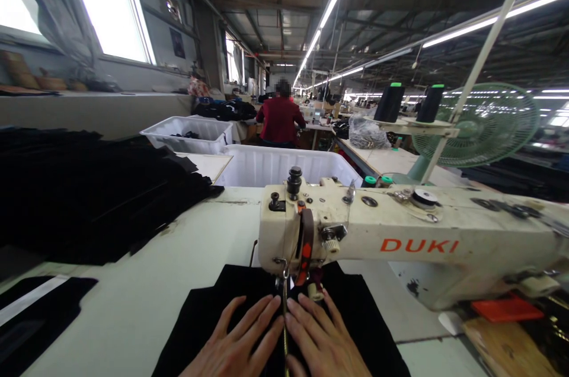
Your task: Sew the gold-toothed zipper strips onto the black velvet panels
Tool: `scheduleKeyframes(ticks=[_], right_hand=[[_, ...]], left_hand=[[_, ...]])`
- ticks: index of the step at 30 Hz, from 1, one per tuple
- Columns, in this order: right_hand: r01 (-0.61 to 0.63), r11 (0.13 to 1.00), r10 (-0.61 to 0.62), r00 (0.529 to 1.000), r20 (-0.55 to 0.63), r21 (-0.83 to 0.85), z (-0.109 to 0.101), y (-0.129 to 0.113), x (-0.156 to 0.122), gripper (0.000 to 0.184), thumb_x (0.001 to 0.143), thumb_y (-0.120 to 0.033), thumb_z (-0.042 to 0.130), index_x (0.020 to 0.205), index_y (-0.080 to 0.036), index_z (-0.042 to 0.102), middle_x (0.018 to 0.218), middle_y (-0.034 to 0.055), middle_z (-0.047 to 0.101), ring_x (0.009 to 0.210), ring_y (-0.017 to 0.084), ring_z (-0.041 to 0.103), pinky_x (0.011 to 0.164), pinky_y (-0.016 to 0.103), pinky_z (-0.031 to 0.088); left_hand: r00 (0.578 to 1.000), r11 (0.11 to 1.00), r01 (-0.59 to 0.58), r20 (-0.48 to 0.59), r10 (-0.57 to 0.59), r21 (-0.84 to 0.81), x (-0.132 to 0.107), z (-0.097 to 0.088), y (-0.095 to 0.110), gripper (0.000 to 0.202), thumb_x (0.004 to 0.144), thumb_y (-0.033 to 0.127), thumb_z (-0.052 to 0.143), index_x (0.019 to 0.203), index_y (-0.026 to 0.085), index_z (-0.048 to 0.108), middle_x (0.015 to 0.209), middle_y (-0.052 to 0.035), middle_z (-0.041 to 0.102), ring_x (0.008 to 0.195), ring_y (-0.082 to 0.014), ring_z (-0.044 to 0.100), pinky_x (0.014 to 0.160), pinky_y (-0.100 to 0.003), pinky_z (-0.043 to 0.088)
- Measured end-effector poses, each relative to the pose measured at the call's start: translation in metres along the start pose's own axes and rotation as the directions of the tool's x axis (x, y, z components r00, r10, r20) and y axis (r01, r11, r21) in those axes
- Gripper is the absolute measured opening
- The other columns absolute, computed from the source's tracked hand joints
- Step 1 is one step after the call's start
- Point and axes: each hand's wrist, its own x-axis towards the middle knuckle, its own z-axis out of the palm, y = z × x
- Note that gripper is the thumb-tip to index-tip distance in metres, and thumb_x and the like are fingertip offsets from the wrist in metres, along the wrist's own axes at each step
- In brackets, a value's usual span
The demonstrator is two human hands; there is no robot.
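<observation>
Black fabric point(200, 312) lies under the needle area of a white sewing machine point(329, 240) marked DUKI. A narrow gold strip, which looks like a metal zipper point(285, 341), runs down its middle towards me from the presser foot. My left hand point(242, 335) rests flat on the fabric just left of the strip, fingers stretched out. On the other side, my right hand point(317, 332) also lies flat, its fingertips close to the foot. Neither hand is gripping anything. The needle itself is hard to make out.
A large stack of black cut pieces point(89, 193) covers the left of the table. Behind stand white plastic bins point(284, 160), and a person in dark red point(281, 119) sits beyond. Black thread cones point(391, 103) and a green fan point(478, 125) are at right. A red item point(507, 308) lies near the machine.
</observation>
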Motion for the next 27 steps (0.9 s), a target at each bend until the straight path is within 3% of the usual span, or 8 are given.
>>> scheduleKeyframes(ticks=[5,12,19,23,27], right_hand=[[-0.051,0.997,0.048,0.998,0.040,0.064,-0.003,0.005,0.007,0.040,0.090,-0.016,0.054,0.130,-0.017,0.059,0.131,0.0024,0.066,0.117,0.021,0.064,0.111,0.042,0.043],[-0.143,0.984,0.144,0.990,-0.004,0.110,0.004,-0.002,0.007,0.041,0.091,-0.014,0.050,0.131,-0.018,0.058,0.133,0.0026,0.065,0.121,0.023,0.061,0.114,0.047,0.038],[-0.106,0.986,0.102,0.994,0.032,0.127,0.003,0.004,0.006,0.036,0.096,-0.020,0.051,0.132,-0.019,0.058,0.133,0.0026,0.064,0.120,0.023,0.063,0.113,0.047,0.039],[-0.109,0.983,0.099,0.992,0.074,0.148,-0.003,0.008,0.009,0.040,0.096,-0.019,0.051,0.136,-0.019,0.056,0.135,0.0035,0.063,0.119,0.025,0.063,0.110,0.050,0.043],[-0.144,0.968,0.124,0.987,0.106,0.208,-0.009,0.009,0.014,0.043,0.097,-0.016,0.050,0.140,-0.020,0.052,0.136,0.0042,0.063,0.120,0.024,0.062,0.112,0.053,0.040]], left_hand=[[0.996,0.997,0.061,0.063,-0.058,-0.050,0.004,-0.012,0.001,0.065,0.088,0.013,0.056,0.150,0.020,0.038,0.151,-0.0115,0.047,0.139,-0.0275,0.043,0.112,-0.050,0.038],[0.998,0.996,0.049,-0.023,-0.050,-0.076,0.005,-0.016,0.001,0.068,0.089,0.032,0.066,0.150,0.017,0.039,0.148,-0.0139,0.050,0.137,-0.0303,0.044,0.113,-0.051,0.036],[1.000,0.997,0.025,0.003,-0.025,-0.067,0.005,-0.017,0.002,0.065,0.091,0.029,0.063,0.150,0.017,0.039,0.148,-0.0127,0.050,0.138,-0.0290,0.044,0.113,-0.050,0.036],[0.997,0.995,0.068,-0.032,-0.070,-0.073,0.008,-0.020,0.006,0.068,0.088,0.034,0.067,0.148,0.015,0.042,0.148,-0.0137,0.050,0.138,-0.0309,0.044,0.114,-0.053,0.034],[0.995,0.989,0.095,-0.026,-0.098,-0.110,0.010,-0.020,0.005,0.071,0.083,0.028,0.068,0.147,0.012,0.042,0.146,-0.0151,0.052,0.139,-0.0309,0.042,0.116,-0.052,0.031]])
